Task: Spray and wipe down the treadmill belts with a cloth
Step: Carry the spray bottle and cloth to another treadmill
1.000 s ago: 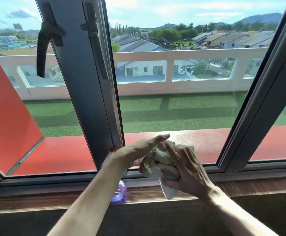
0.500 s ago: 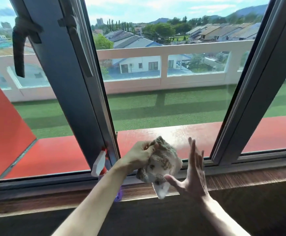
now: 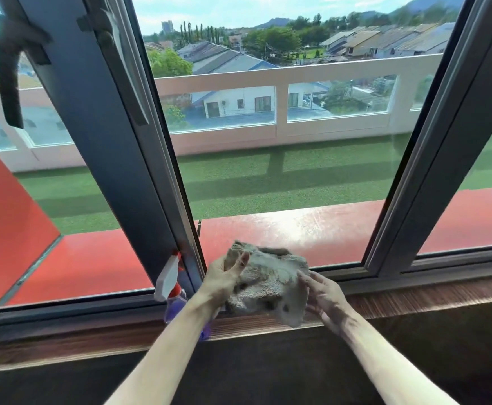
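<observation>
A crumpled beige-grey cloth [image 3: 268, 282] is held up in front of the window's lower frame. My left hand [image 3: 224, 276] grips its left side, thumb over the top edge. My right hand [image 3: 323, 299] touches the cloth's right edge with its fingertips, fingers loosely extended. A spray bottle [image 3: 171, 290] with a white and red trigger head and purple body stands on the wooden sill [image 3: 414, 299], just left of my left forearm, which hides part of it. No treadmill is in view.
Dark window frames [image 3: 116, 159] slant across the view, one with a black handle [image 3: 8, 71]. Outside lie a red ledge [image 3: 312, 229], green turf, a white balcony wall and rooftops. Below the sill is a dark wall.
The view has shifted left and down slightly. My right hand, flat and apart from the cloth half a second ago, has come back to touch its right edge. My left hand keeps its grip.
</observation>
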Tool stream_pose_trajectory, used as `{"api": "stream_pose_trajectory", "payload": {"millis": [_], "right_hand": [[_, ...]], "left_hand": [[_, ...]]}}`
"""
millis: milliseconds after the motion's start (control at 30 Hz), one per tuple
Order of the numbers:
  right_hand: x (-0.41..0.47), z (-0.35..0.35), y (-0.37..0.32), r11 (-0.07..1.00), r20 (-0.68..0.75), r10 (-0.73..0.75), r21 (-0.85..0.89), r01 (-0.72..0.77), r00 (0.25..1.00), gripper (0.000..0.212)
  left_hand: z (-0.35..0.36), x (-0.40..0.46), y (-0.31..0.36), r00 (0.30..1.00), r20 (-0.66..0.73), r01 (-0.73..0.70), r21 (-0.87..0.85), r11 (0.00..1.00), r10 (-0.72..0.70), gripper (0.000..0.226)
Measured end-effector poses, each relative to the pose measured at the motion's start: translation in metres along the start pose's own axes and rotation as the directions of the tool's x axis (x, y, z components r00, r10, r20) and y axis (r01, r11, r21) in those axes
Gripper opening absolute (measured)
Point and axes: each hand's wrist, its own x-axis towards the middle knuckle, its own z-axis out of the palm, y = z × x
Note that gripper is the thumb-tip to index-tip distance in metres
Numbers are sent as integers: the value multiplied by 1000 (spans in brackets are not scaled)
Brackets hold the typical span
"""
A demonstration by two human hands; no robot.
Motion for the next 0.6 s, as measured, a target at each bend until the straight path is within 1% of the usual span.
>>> {"api": "stream_pose_trajectory", "payload": {"millis": [33, 67, 133, 200, 267, 333, 400, 467, 533, 600], "right_hand": [[3, -1, -1, 994, -28, -36, -100, 33, 999, 55], [4, -1, -2, 977, -37, -71, -203, 62, 997, 45], [11, 0, 3, 915, -33, -127, -391, 104, 991, 22], [22, 5, 14, 803, -12, -190, -578, 148, 982, 13], [31, 10, 28, 706, -4, -232, -689, 165, 973, 12], [35, 13, 37, 642, -30, -257, -752, 148, 966, 14], [37, 13, 43, 605, -62, -257, -788, 110, 964, 18], [40, 13, 50, 564, -111, -265, -824, 61, 958, 18], [39, 16, 54, 502, -140, -283, -865, 22, 949, 25], [33, 19, 57, 413, -165, -355, -911, -4, 920, 37]], "left_hand": [[1, 0, -11, 999, -26, 32, 41, 999, -31, 31], [1, 2, -25, 996, -67, 57, 70, 996, -53, 35], [4, 8, -52, 984, -164, 94, 109, 990, -75, 31], [9, 11, -72, 965, -257, 109, 221, 969, -50, 29], [11, 15, -87, 946, -323, 131, 288, 949, -32, 33], [12, 21, -101, 931, -365, 136, 313, 940, -13, 39], [14, 22, -113, 923, -386, 151, 355, 922, -2, 42], [15, 23, -124, 909, -417, 168, 406, 898, 18, 43], [16, 22, -131, 892, -446, 161, 453, 877, 67, 46], [18, 17, -131, 873, -461, 109, 500, 859, 158, 54]]}}
